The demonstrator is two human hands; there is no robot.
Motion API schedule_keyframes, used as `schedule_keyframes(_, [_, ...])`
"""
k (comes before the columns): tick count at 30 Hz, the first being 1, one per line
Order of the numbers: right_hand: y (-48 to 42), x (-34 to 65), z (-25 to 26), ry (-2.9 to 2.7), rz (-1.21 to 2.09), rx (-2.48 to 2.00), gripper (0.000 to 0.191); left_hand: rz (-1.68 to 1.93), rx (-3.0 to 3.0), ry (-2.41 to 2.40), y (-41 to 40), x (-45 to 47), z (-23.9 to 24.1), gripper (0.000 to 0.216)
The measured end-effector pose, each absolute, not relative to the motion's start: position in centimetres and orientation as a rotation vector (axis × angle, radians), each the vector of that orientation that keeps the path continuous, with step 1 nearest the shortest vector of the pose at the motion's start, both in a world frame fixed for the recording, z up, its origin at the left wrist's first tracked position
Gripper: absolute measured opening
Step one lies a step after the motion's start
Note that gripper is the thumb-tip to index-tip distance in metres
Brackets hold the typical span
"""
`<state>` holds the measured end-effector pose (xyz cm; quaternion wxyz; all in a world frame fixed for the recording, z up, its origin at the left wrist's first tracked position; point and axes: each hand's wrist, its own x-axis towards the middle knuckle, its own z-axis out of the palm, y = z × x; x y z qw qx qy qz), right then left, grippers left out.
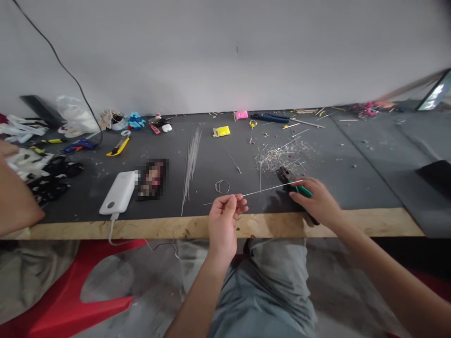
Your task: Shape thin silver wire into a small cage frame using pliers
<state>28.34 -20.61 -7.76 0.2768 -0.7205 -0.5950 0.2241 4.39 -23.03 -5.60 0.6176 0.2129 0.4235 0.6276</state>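
My left hand (225, 223), closed in a pinch, holds a thin straight metal wire (264, 190) just above the table's front edge. The wire runs right, and its far end reaches the fingers of my right hand (319, 202). That hand is closed around green-handled pliers (286, 175), whose dark jaws point toward a scattered heap of short wire pieces (278, 157); the palm hides part of the handles. Near my left hand lie a small wire ring (222, 187) and a twisted wire piece (234, 162). Further left is a bundle of long straight wires (192, 162).
A white power bank (119, 192) with a cable lies left, beside a blurred-out dark object (152, 180). Behind are a yellow cutter (119, 146), yellow packet (221, 131), pink packet (241, 114) and dark blue tool (269, 118). Another person's arm (17, 197) rests at far left.
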Motion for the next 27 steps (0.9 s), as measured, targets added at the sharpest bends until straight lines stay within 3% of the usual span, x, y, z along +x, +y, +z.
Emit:
schedule_keyframes(2, [-21.6, 26.6, -6.6, -1.613, 0.825, -1.802, 0.03, 1.426, 0.503, 0.974, -23.4, 5.1, -5.3, 0.014])
schedule_keyframes(5, [-22.8, 24.6, -5.4, -1.138, 1.364, -1.333, 0.029, 1.4, 0.502, 0.976, -24.0, 6.0, -4.8, 0.014])
schedule_keyframes(9, [-23.1, 23.6, -5.1, -0.767, 1.511, -1.086, 0.016, 1.337, 0.5, 0.916, -24.6, 6.6, -4.1, 0.013])
schedule_keyframes(16, [-22.0, 23.8, -5.6, -0.652, 1.89, -0.984, 0.016, 1.01, 0.518, 0.641, -24.8, 5.7, -3.3, 0.012])
schedule_keyframes(19, [-21.6, 23.8, -6.0, -0.665, 1.917, -0.994, 0.018, 1.006, 0.539, 0.646, -24.4, 5.7, -3.7, 0.013])
schedule_keyframes(27, [-20.3, 22.6, -6.5, -0.792, 1.573, -1.177, 0.022, 1.458, 1.095, 1.046, -23.4, 6.0, -5.9, 0.007])
